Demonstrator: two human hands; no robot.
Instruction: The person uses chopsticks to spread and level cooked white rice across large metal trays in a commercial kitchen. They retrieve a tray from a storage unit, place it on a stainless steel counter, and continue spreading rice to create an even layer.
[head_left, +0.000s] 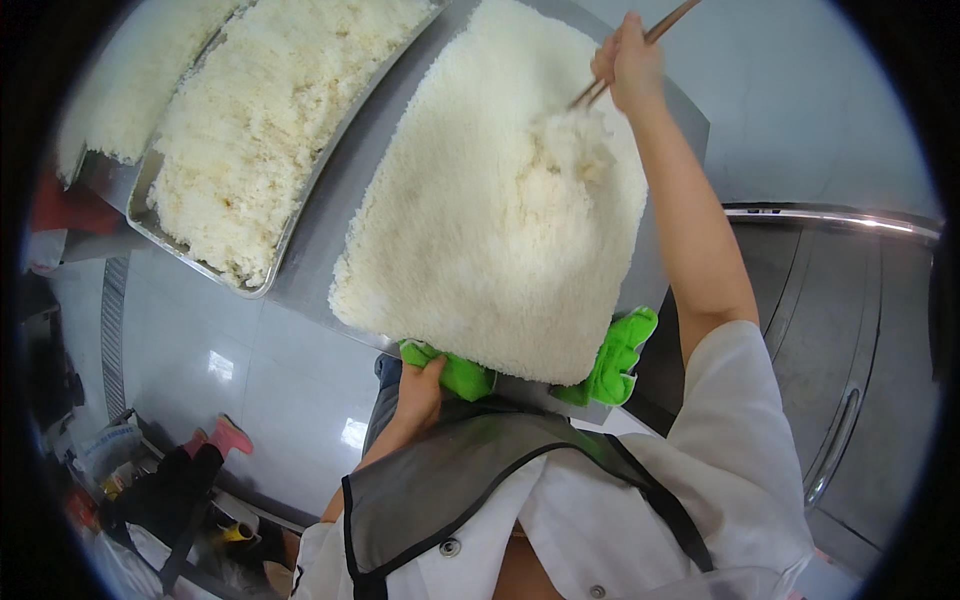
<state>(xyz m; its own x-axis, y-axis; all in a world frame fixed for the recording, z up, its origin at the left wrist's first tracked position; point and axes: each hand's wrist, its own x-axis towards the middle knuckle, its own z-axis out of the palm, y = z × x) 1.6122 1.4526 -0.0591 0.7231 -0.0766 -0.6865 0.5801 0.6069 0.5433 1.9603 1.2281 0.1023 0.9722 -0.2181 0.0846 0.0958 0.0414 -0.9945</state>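
A large slab of cooked white rice (465, 225) lies before me. My right hand (632, 67) is closed around a pair of wooden chopsticks (670, 20) at the slab's upper right. Under their lower ends the rice is loosened into a blurred clump (574, 146). At the slab's near edge, my left hand (420, 391) grips a green cloth (466, 377), thumb on top. What lies beneath that cloth is hidden. A second green cloth (613, 360) sits bunched at the near right corner, with neither hand on it.
The slab is over a grey metal table (322, 262). To its left stands a metal tray (202, 268) of rice, with more rice (142, 82) beyond. Right of me is a metal cabinet (825, 337) with a bar handle (834, 450). Pink boots (231, 435) are at lower left on the tiled floor (195, 337).
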